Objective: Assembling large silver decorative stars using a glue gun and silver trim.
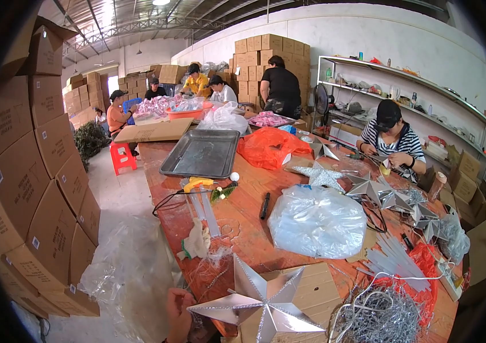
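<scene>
A large silver star (267, 304) with tinsel-trimmed ridges lies at the near edge of the table, partly on a flat cardboard piece (317, 294). My left hand (179, 313) is at the lower edge, beside the star's left point. Its fingers are curled in, and what they hold, if anything, cannot be made out. Thin glittery strands hang just by it. My right hand does not show. Close by on the table are a whitish cloth glove (196, 240), clear glue sticks (205, 212) and a yellow-handled glue gun (198, 183).
Mid-table sit a clear bag (317, 222), black marker (265, 206), grey tray (201, 153) and red bag (268, 147). Silver tinsel (377, 317) and more glue sticks (394, 263) lie right. A co-worker (391, 137) handles something among silver stars. Cartons (42, 228) stack left.
</scene>
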`<state>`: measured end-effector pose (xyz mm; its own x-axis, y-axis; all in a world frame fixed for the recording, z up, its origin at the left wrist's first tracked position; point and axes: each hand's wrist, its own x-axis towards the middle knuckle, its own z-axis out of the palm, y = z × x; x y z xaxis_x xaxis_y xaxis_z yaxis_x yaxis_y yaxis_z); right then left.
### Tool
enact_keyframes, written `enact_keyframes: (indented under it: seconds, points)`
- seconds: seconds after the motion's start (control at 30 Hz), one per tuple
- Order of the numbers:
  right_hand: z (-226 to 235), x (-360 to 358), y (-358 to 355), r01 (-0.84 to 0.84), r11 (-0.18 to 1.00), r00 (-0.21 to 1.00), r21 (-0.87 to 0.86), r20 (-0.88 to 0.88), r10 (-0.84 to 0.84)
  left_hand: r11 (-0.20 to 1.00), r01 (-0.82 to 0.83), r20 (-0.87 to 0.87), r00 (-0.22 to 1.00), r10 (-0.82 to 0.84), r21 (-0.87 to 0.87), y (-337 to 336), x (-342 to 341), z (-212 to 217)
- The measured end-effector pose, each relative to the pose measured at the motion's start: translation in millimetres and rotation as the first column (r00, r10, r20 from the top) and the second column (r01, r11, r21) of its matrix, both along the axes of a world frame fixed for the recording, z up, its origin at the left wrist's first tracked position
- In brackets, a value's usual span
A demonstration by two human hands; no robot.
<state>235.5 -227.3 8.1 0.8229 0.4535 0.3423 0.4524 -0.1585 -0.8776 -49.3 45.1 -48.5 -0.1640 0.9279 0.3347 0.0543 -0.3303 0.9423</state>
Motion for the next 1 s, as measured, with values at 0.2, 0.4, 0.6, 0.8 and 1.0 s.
enact_keyframes:
  seconds: [0.2,0.4,0.6,0.8,1.0]
  points:
    - [2,-1,2,-0.022,1.000,1.000,-0.005,0.007,0.022,1.000,0.002,-0.002,1.000,-0.002,0.011,0,2,-1]
    - [-10,9,-8,-0.070,0.997,0.997,-0.021,0.044,0.071,0.996,-0.001,-0.059,0.998,-0.004,-0.089,-5,7,12]
    - [-11,9,-7,-0.085,0.996,0.994,-0.009,0.069,0.086,0.998,0.015,0.004,1.000,-0.015,-0.068,-3,4,0]
    - [-10,8,-7,-0.038,0.998,0.997,-0.047,0.070,0.042,0.994,-0.001,-0.084,0.996,-0.008,-0.111,-2,-6,-21]
    - [-8,6,-7,-0.023,0.998,0.999,-0.052,0.039,0.025,0.983,0.057,-0.058,0.996,-0.068,-0.172,-2,-5,-23]
